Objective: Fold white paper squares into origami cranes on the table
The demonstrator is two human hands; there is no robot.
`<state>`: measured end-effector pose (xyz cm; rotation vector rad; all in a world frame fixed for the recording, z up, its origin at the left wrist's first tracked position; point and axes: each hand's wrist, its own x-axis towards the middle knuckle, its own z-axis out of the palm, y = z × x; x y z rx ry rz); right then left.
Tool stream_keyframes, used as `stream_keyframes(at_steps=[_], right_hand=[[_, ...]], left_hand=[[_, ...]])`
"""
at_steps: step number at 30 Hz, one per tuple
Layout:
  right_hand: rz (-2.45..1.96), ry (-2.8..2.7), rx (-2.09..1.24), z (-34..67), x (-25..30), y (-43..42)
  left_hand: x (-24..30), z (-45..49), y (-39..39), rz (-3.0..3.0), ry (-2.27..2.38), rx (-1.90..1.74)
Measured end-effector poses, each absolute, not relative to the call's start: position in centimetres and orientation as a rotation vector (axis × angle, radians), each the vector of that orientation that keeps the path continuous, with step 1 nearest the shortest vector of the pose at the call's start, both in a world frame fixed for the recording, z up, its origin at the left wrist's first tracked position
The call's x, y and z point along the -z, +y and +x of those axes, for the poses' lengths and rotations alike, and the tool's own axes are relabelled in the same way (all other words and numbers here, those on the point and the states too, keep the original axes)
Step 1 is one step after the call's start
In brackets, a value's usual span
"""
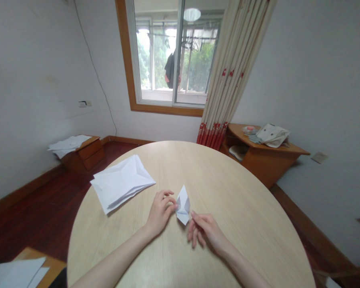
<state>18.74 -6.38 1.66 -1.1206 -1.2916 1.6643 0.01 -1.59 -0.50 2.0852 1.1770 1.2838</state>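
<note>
A small white folded paper (pixel 183 203), narrow and pointed at both ends, stands out against the middle of the round table (pixel 228 192). Creases and a raised fold run across its centre. My left hand (pixel 162 212) pinches its left edge between thumb and curled fingers. From the lower right, my right hand (pixel 204 229) has its thumb and index finger together at the paper's right edge, while the other fingers hang loosely below. The exact contact of the right fingertips is hard to make out.
Creased white sheets (pixel 123 180) lie stacked on the table's left side. More papers rest on a low drawer cabinet (pixel 91 154) and at the lower left (pixel 18 274). A wooden corner cabinet (pixel 261 162) carrying a cloth bag (pixel 273 135) stands beyond the table's right edge.
</note>
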Motion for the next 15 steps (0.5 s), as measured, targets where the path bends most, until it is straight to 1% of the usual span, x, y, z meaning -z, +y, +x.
stream_keyframes(at_steps=[7,15], right_hand=[[-1.237,-1.378,-1.038,20.1,-1.1,-5.1],[-1.247,-1.660,-0.868,19.9,-0.9,-5.2]], left_hand=[[0.2,-0.1,-1.5,1.973,1.079,-1.235],[-0.2,0.0,-1.9,2.015,0.994,-1.169]])
